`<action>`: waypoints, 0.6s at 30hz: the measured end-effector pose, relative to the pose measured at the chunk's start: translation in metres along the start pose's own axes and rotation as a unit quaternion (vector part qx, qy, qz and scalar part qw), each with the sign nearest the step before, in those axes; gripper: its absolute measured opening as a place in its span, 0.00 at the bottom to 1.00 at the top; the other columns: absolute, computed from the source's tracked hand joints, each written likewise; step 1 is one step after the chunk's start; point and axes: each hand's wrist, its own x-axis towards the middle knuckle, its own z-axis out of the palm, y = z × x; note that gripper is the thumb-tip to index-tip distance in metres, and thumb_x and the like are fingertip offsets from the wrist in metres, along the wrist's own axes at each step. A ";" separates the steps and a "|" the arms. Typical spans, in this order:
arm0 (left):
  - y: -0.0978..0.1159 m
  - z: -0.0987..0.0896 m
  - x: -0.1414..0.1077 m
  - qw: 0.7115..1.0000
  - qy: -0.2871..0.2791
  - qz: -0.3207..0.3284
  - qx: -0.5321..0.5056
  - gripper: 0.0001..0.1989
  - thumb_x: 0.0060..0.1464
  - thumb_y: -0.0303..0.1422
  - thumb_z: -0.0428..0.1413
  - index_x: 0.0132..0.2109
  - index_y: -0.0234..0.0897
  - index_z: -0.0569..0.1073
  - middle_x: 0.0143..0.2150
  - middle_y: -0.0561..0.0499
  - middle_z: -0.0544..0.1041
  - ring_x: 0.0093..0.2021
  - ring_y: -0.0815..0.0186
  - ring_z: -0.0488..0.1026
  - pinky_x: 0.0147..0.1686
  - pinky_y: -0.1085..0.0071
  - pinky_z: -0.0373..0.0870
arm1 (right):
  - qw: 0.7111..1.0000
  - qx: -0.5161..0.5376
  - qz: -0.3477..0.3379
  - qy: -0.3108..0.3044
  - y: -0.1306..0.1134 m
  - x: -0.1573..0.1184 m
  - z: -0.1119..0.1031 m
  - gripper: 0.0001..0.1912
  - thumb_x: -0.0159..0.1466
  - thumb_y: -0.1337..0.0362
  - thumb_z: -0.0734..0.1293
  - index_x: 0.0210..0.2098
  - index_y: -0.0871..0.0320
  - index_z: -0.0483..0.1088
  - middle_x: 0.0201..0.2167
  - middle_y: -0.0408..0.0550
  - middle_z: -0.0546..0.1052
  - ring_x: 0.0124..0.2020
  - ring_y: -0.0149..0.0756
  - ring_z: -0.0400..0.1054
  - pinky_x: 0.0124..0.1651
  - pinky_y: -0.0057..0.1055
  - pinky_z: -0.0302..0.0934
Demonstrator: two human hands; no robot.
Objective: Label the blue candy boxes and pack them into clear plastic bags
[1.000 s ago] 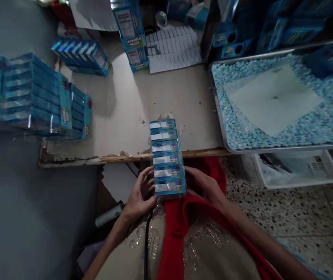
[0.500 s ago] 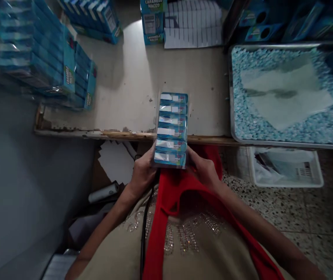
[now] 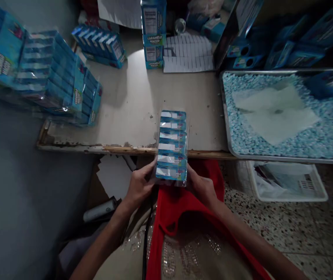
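Note:
A pack of candy boxes (image 3: 172, 147), several small blue boxes in a row inside clear plastic wrap, lies across the front edge of the worktable (image 3: 131, 101). My left hand (image 3: 140, 181) grips its near left side, fingers closed at the wrap. On the near right side, my right hand (image 3: 203, 188) holds the same pack, its fingertips partly hidden behind it. The pack's near end sticks out over the edge, above a red apron (image 3: 172, 198).
Wrapped stacks of blue boxes (image 3: 52, 77) stand at the left, with a display of boxes (image 3: 102, 46) behind. A box tower (image 3: 154, 35) and a printed sheet (image 3: 188, 54) are at the back. Right is a metal tray (image 3: 229, 140) of blue candies; below it sits a white bin (image 3: 291, 198).
The camera view has tilted up, so the table and its contents appear lower and more of the back shows. Both hands still hold the pack in nearly the same place.

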 end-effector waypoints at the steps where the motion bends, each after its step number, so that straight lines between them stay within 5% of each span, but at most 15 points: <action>1: -0.002 0.004 -0.001 1.000 0.012 0.005 0.021 0.31 0.56 0.27 0.63 0.67 0.39 0.73 0.60 0.42 0.80 0.60 0.49 0.78 0.56 0.54 0.80 | 1.000 -0.001 -0.004 0.005 -0.001 0.000 0.002 0.39 0.68 0.71 0.62 0.77 0.50 0.51 0.37 0.45 0.86 0.27 0.40 0.81 0.30 0.28 0.72; 7: -0.007 0.005 -0.001 0.999 0.036 0.002 0.015 0.25 0.59 0.29 0.62 0.64 0.46 0.77 0.61 0.46 0.79 0.61 0.49 0.78 0.62 0.51 0.76 | 1.000 0.025 0.009 0.001 -0.004 0.008 -0.007 0.39 0.69 0.70 0.63 0.77 0.49 0.52 0.42 0.47 0.86 0.30 0.42 0.82 0.29 0.29 0.74; 12: 0.007 -0.046 0.001 0.983 -0.110 -0.034 -0.140 0.53 0.43 0.48 0.75 0.73 0.48 0.64 0.69 0.36 0.70 0.65 0.45 0.74 0.58 0.55 0.79 | 0.952 0.257 0.082 -0.147 0.016 0.023 -0.048 0.47 0.64 0.56 0.74 0.76 0.44 0.50 0.65 0.54 0.74 0.60 0.49 0.75 0.54 0.44 0.77; 15: 0.012 -0.058 0.033 0.991 -0.010 -0.020 -0.128 0.40 0.55 0.54 0.65 0.69 0.44 0.69 0.66 0.35 0.74 0.65 0.49 0.75 0.60 0.56 0.77 | 0.911 0.382 0.149 -0.046 0.036 0.045 -0.045 0.35 0.68 0.50 0.70 0.71 0.47 0.60 0.65 0.58 0.74 0.62 0.47 0.74 0.58 0.46 0.74; 18: 0.009 -0.046 0.100 0.989 0.114 0.024 -0.088 0.33 0.60 0.52 0.62 0.65 0.38 0.72 0.61 0.35 0.78 0.62 0.54 0.77 0.57 0.60 0.77 | 0.907 0.363 0.170 0.125 0.048 0.090 -0.023 0.25 0.72 0.49 0.65 0.63 0.53 0.67 0.60 0.58 0.77 0.61 0.45 0.74 0.60 0.47 0.71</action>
